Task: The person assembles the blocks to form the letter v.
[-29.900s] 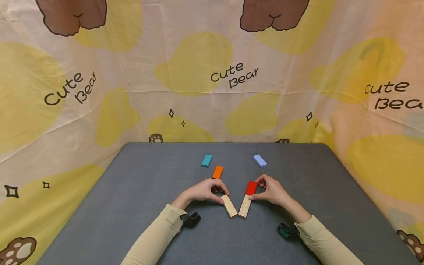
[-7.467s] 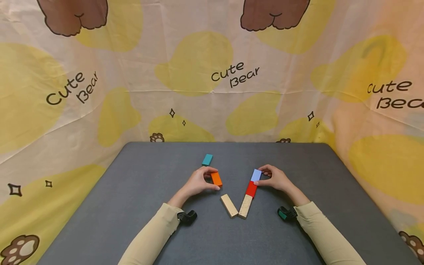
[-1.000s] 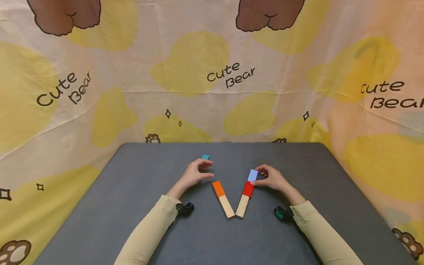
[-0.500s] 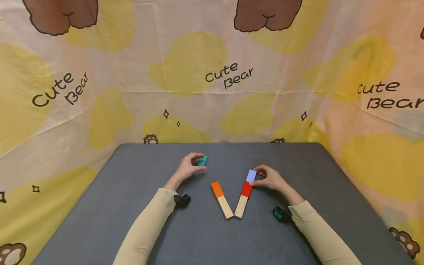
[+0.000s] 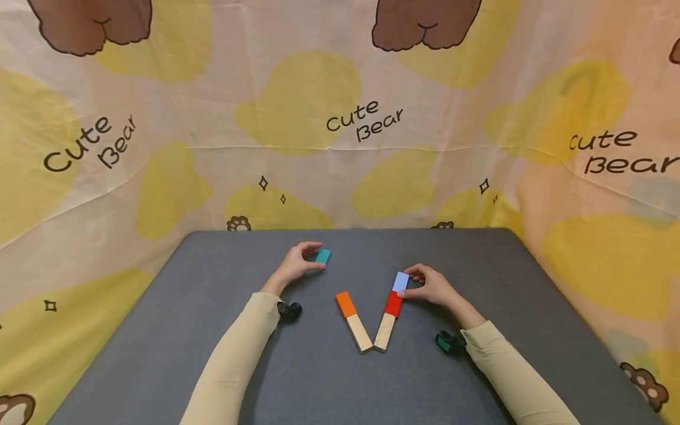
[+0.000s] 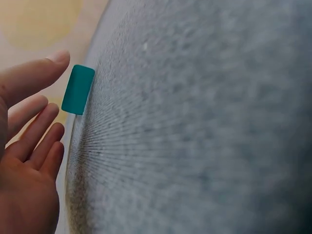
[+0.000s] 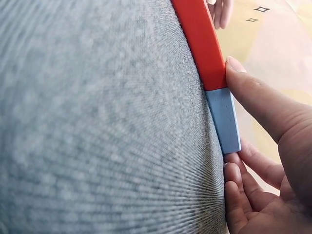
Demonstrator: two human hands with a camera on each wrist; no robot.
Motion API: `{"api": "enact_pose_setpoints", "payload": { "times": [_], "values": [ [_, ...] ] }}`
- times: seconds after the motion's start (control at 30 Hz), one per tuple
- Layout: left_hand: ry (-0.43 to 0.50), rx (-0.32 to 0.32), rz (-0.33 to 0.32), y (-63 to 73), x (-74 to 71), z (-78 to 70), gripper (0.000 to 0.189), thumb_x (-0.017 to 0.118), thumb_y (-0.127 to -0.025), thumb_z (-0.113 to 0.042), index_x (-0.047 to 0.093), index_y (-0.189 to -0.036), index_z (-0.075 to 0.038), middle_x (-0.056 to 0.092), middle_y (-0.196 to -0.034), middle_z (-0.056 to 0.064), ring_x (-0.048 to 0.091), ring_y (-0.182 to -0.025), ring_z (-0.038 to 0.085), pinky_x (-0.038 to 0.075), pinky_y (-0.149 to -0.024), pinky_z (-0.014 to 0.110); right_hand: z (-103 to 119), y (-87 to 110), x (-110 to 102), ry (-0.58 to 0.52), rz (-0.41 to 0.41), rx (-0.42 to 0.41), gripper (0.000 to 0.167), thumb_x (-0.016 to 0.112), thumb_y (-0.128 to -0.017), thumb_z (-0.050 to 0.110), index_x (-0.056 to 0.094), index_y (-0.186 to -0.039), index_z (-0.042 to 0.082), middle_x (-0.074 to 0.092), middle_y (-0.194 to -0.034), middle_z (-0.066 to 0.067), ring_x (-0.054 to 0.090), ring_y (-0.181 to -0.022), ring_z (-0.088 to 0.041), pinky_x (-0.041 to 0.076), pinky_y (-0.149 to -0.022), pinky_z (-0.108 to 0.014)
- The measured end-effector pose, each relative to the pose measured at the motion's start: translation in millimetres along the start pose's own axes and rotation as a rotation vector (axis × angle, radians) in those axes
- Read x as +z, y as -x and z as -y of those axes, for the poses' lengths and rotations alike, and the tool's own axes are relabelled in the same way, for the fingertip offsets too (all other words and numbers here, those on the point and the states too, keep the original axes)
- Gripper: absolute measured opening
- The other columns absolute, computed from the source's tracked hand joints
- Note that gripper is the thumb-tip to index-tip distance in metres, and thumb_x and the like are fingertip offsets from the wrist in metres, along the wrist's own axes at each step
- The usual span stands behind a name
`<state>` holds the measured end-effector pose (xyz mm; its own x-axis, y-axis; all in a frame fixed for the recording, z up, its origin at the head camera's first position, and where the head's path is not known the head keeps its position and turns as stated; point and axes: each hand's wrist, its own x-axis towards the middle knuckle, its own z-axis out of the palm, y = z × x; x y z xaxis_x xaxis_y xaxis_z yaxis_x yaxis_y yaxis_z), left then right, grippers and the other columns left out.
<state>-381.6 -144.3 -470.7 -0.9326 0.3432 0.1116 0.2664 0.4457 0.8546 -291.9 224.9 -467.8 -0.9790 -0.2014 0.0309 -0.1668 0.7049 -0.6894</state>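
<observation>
In the head view my left hand (image 5: 294, 264) is at the teal block (image 5: 323, 256), thumb on the near side and fingers on the far side. The left wrist view shows a gap between the thumb and the teal block (image 6: 78, 90), fingers loosely bent. My right hand (image 5: 435, 286) holds the light blue block (image 5: 401, 281), its thumb at the seam with the red block (image 5: 394, 304) and fingers at the far end (image 7: 229, 122). Below the red block lies a plain wooden block (image 5: 385, 332). A second wooden block (image 5: 359, 333) and an orange block (image 5: 346, 304) form the left line.
The two lines of blocks make a V on the grey table (image 5: 319, 383), meeting at the near end. A patterned cloth (image 5: 297, 106) hangs behind and at both sides. A black wrist device (image 5: 450, 342) sits by the right sleeve.
The light blue block has joined the red one, and the orange block has joined the left wooden one. My left hand has let go of the orange block and moved to the teal one.
</observation>
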Motion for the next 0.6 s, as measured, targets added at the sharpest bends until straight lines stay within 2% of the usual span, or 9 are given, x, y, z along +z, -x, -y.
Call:
{"api": "enact_pose_setpoints", "payload": {
  "times": [0.37, 0.6],
  "values": [
    [-0.034, -0.024, 0.076, -5.4, -3.8, 2.4, 0.069, 0.078, -0.078, -0.014, 0.046, -0.139, -0.008, 0.047, -0.142, 0.011, 0.042, -0.132, 0.029, 0.031, -0.109, 0.047, 0.4, 0.2, 0.4, -0.006, 0.000, -0.009, 0.064, 0.082, -0.070, 0.041, 0.059, -0.120, 0.007, 0.060, -0.118, -0.014, 0.055, -0.106, -0.028, 0.044, -0.094, -0.046],
    [-0.034, -0.034, 0.099, -8.4, -5.8, 2.7, 0.067, 0.076, -0.080, -0.011, 0.046, -0.139, -0.009, 0.047, -0.142, 0.011, 0.041, -0.132, 0.029, 0.030, -0.110, 0.047, -0.5, -1.8, 0.7, 0.010, -0.005, -0.006, 0.065, 0.082, -0.070, 0.042, 0.059, -0.120, 0.007, 0.060, -0.117, -0.014, 0.055, -0.105, -0.028, 0.044, -0.094, -0.046]
  ]
}}
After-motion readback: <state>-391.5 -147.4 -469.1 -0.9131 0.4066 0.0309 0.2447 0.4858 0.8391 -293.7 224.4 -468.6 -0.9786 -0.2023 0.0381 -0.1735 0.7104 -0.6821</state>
